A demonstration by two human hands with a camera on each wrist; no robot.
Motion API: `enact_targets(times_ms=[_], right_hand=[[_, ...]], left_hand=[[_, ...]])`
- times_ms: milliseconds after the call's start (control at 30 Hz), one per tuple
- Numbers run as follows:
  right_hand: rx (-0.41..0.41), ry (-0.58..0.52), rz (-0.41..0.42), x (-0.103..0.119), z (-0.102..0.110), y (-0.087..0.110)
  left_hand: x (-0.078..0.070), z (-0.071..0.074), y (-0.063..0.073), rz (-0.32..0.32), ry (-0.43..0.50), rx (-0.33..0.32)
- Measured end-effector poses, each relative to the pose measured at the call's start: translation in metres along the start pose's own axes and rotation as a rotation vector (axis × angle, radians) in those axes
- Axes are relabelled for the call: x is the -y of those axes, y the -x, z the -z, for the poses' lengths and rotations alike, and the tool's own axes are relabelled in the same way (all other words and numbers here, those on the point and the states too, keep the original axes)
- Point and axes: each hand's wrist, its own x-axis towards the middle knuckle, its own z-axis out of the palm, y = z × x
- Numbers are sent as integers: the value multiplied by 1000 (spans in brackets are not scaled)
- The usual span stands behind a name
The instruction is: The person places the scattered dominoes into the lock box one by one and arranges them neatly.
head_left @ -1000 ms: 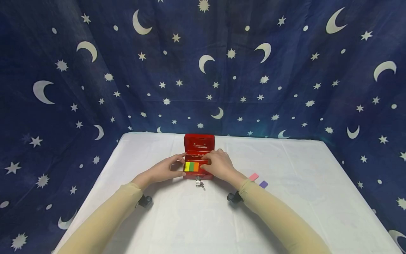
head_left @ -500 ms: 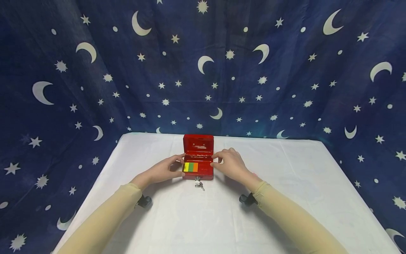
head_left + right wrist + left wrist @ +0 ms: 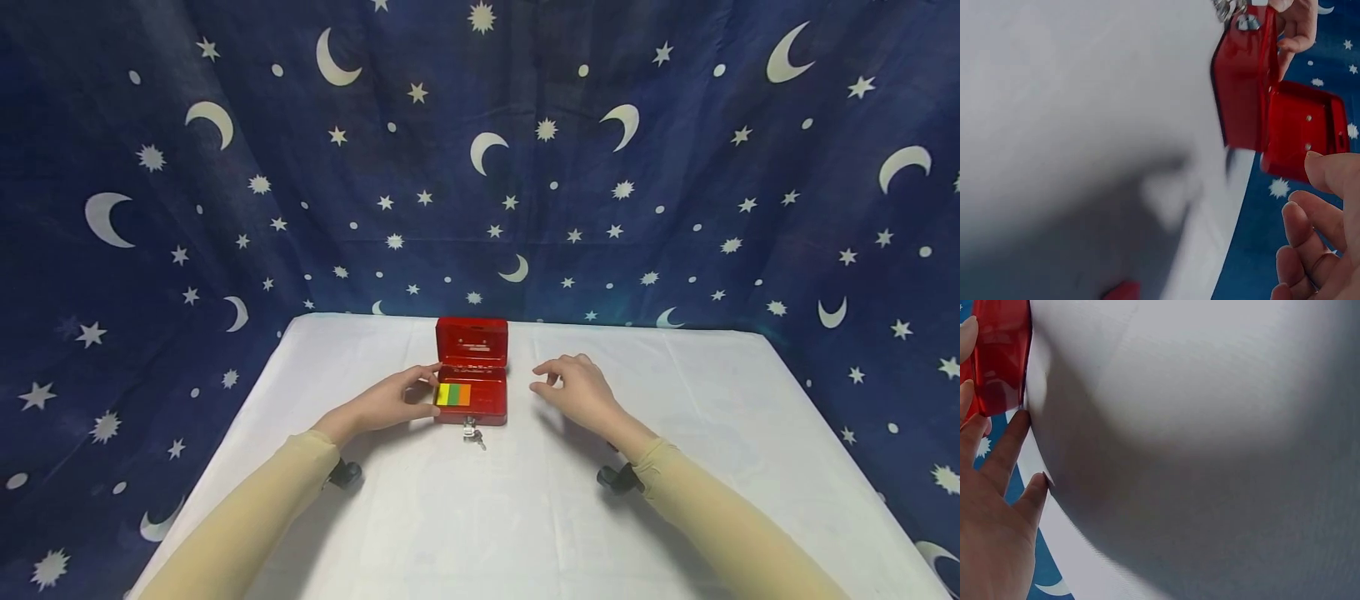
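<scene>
A small red cash box stands on the table with its lid raised at the back. Side by side at its inner left lie a yellow block, a green block and an orange block. My left hand holds the box's left side, thumb at the front corner, index finger towards the back. To the right of the box, my right hand is apart from it, fingers loosely bent with nothing between them. At the right wrist view's bottom edge shows part of a pink-red piece.
A silver lock with keys hangs at the box's front. White cloth covers the table. Behind and beside it hangs a dark blue curtain with moons and stars. A dark wrist camera sits under the right sleeve.
My right hand has drawn out of the box and moved right. The pink and purple blocks seen earlier beside the right wrist are now hidden in the head view. The left hand stays put.
</scene>
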Motion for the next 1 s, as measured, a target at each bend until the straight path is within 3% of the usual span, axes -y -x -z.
enact_targets(times_ms=[533, 1000], right_hand=[[-40, -4, -47, -44, 8, 24], [-48, 3, -87, -68, 16, 39]], left_hand=[[-1, -2, 0, 3, 42, 3], [0, 0, 0, -18, 42, 6]])
